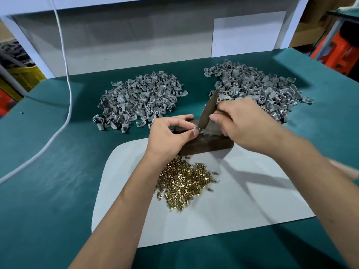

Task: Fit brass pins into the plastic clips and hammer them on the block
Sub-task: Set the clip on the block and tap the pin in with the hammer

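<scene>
Green matting covers the workbench [48, 171], with a pale rounded sheet [242, 200] laid over its near middle and a white panel standing along the back edge. On the far part of that sheet sits a dark block [209, 145], long side running left to right. The left hand [167, 136] rests against the block's left end, thumb and forefinger pinched shut on a small grey plastic clip [196, 128] held on the block's top face; whether a pin is already seated in it is too small to tell. The right hand [244, 125] is curled closed around the handle of a hammer [208, 111], whose dark head (blurred, tilted up and away toward the far right) touches or nearly touches the clip at its lower end. Just in front of the block, partly under the left wrist, lies a loose heap of brass pins [182, 183], a few strays scattered at its right edge. Beyond the block are two mounds of grey clips: a left pile [139, 100] behind the left hand, and a right pile [258, 88] behind the right hand, well apart from each other. A white cord [66, 65] hangs down from above at the left and trails across the matting toward the near left edge.
</scene>
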### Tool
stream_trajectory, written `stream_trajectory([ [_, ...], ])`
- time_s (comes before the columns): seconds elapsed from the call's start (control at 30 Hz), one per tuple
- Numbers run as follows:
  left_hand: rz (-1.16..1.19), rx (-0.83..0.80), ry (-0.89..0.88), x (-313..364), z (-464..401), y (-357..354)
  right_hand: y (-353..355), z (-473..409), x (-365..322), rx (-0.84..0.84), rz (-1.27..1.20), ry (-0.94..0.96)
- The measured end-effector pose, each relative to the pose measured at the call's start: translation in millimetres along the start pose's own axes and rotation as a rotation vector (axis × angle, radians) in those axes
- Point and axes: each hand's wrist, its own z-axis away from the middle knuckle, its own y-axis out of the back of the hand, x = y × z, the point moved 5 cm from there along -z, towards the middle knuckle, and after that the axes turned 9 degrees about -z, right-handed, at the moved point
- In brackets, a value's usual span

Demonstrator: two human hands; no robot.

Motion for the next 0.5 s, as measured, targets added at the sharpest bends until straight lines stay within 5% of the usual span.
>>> stream_trajectory([
  [0.17, -0.007, -0.002, 0.015, -0.5, -1.2, 0.1, 24.2, -0.4, -3.2, 0.27, -0.073, 0.089],
  [0.3, -0.012, -0.004, 0.007, 0.1, 0.2, 1.6, -4.7, -4.2, 4.8, -0.027, 0.113, -0.062],
  [0.5, -0.003, -0.005, 0.013, 0.0, -1.2, 0.7, 10.2, 1.5, -4.5, 0.219, 0.017, 0.063],
])
